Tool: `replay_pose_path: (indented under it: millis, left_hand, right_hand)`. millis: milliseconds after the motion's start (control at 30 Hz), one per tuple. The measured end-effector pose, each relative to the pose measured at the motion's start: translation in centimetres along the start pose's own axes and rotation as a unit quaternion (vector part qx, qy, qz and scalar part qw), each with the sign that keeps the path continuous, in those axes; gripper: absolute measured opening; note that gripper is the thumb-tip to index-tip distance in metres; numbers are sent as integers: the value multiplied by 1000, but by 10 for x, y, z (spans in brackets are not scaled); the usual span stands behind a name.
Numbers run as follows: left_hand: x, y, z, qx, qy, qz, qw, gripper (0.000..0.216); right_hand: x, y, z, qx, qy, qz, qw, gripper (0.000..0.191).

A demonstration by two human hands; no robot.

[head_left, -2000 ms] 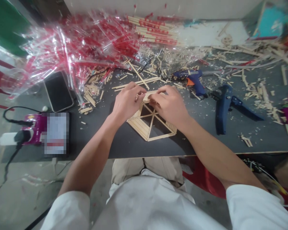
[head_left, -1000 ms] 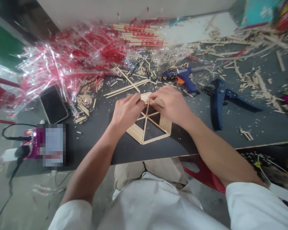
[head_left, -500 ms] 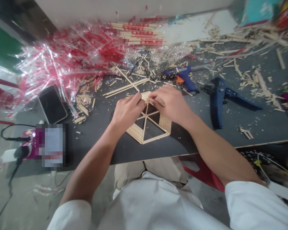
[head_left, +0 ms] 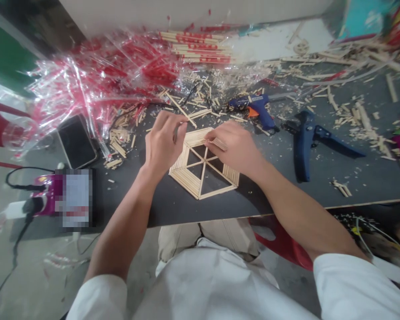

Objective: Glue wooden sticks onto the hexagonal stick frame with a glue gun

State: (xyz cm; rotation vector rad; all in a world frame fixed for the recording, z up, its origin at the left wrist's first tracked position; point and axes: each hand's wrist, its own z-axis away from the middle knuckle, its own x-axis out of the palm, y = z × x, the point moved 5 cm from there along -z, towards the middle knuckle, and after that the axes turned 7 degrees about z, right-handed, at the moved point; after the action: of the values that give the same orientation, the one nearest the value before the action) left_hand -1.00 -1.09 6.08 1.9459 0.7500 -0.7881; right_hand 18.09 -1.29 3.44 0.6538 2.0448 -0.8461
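Observation:
A hexagonal frame of thin wooden sticks (head_left: 190, 181) lies flat on the dark table, with spokes meeting in its middle and rows of sticks filling several sides. My right hand (head_left: 235, 144) is closed, its fingertips pinched at the frame's upper inner edge and its fingers covering the upper right side. Just past the frame's upper left corner, my left hand (head_left: 165, 142) is raised with thumb and forefinger apart. Its forefinger tip is close to loose long sticks (head_left: 200, 114), which the hand partly covers.
Beyond the frame lie a blue glue gun (head_left: 260, 109) and, to its right, a blue-handled cutter (head_left: 303, 146). Clear and red plastic wrappers (head_left: 103, 75) heap at the back left, near a phone (head_left: 76, 142). Stick offcuts (head_left: 360, 115) litter the table. A purple power block (head_left: 45, 193) sits left.
My left hand has let go of the frame's upper edge and moved up and left, its fingers opening. My right hand stays at the frame. The view has shifted slightly.

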Motion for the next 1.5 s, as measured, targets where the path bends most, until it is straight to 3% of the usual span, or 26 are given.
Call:
replay_pose_path:
  millis: [300,933,1233,1500]
  left_hand:
    - [19,-12,1,-23,-37,32,999,21]
    - [24,-13,4,-22,-59,41,997,23]
    - [25,-14,4,-20,-56,44,997,22]
    - [25,-15,5,-1,-43,31,999,21]
  right_hand:
    - [18,-32,-9,-48,-34,90,994,24]
    - [24,-28,-5,-67,-39,125,989,28]
    - [21,-31,-5,-84,-2,167,982,32]
    - [3,-24,-2,-56,24,82,995,19]
